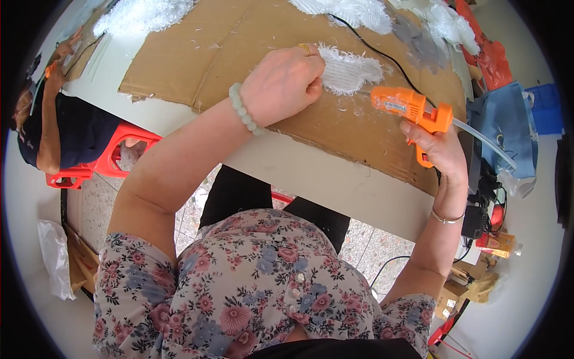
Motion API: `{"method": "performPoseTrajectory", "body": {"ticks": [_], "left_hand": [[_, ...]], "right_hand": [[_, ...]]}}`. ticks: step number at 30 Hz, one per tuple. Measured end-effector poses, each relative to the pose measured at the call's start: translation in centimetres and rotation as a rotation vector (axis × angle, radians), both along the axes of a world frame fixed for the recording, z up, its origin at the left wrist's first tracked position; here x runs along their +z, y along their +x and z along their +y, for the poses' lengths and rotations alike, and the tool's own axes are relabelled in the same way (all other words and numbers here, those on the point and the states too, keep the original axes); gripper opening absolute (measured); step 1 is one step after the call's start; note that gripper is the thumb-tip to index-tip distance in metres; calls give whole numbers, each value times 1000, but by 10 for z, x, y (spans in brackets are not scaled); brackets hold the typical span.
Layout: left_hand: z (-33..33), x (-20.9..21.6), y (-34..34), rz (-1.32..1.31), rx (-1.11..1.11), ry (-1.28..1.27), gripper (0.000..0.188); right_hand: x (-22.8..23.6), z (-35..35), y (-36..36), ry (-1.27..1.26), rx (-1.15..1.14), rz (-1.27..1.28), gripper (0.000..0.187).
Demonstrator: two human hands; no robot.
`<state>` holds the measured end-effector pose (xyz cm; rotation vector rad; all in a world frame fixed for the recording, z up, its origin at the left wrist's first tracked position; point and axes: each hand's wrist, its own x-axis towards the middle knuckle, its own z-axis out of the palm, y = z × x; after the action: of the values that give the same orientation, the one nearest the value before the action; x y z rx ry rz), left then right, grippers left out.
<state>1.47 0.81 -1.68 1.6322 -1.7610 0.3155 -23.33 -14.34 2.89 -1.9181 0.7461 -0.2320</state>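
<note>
My right hand (439,146) is wrapped round the grip of an orange hot glue gun (397,100), its nozzle pointing left over the cardboard. A clear glue stick (487,142) sticks out of the gun's back end. My left hand (281,84) is closed with the fingers curled under, resting at the left edge of a white ribbed fabric piece (353,72) with frayed edges. Whatever its fingertips grip is hidden beneath the hand. The fabric lies flat on a brown cardboard sheet (179,72).
White fringed heaps (140,18) lie at the table's far side. A black cord (388,57) crosses the cardboard toward the gun. Blue cloth-like bag (505,128) and red plastic (490,57) are at the right. Another person (51,125) sits at the left by a red stool (128,143).
</note>
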Motion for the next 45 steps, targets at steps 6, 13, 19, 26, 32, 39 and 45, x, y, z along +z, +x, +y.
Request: {"method": "performPoseTrajectory", "body": {"ticks": [6, 13, 19, 26, 32, 39, 45], "left_hand": [[0, -1, 0, -11, -1, 6, 8], [0, -1, -2, -38, 9, 15, 8], [0, -3, 0, -47, 28, 23, 8], [0, -3, 0, -36, 9, -17, 7], [0, -3, 1, 3, 7, -8, 8], [6, 5, -5, 123, -36, 31, 14], [9, 13, -10, -179, -66, -54, 16]], "right_hand": [[-4, 5, 10, -27, -22, -69, 27], [-14, 1, 17, -51, -11, -76, 25], [-16, -6, 23, -99, -129, -99, 22], [1, -7, -3, 7, -7, -150, 26], [-7, 0, 4, 3, 25, -12, 32], [-11, 0, 5, -20, 25, -70, 34], [-12, 6, 12, -6, 0, -189, 29]]}}
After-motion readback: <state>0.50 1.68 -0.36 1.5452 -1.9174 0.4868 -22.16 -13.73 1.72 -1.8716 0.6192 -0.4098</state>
